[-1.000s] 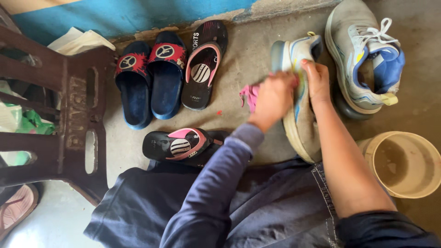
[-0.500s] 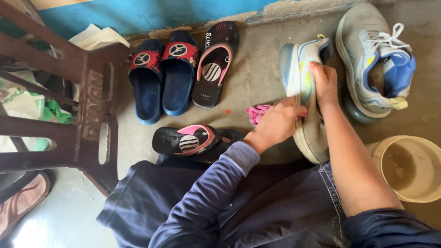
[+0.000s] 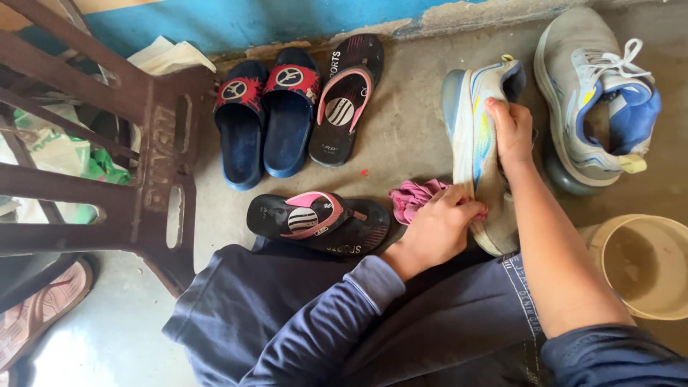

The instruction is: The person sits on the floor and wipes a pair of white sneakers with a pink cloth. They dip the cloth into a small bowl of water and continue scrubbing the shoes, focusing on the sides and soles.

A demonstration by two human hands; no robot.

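A dark brown plastic chair (image 3: 147, 154) fills the left side, its legs and rails closing off that edge of the concrete floor (image 3: 408, 122). Along the top runs a blue wall (image 3: 236, 21) with a crumbling base, and the footwear sits close against it. The person's dark blue trousers (image 3: 287, 315) take up the bottom middle.

On the right lies a grey and blue trainer (image 3: 598, 89) with white laces, sole edge to the floor. Just beside it, a matching trainer (image 3: 476, 154) is tipped on its side. The right hand (image 3: 512, 132) clasps its upper, fingers wrapped over the edge. The left hand (image 3: 441, 229) is closed around a pink cloth (image 3: 412, 197) and presses it against the trainer's lower end.

A cream bucket (image 3: 641, 265) stands at the lower right, near the right forearm. Two navy slides (image 3: 265, 118) with red straps lie side by side by the wall, a black and pink flip-flop (image 3: 344, 100) next to them, and its mate (image 3: 315, 222) just ahead of the knee. Open floor remains only between the flip-flops and the held trainer. A pink sandal (image 3: 39, 312) peeks out at the lower left.
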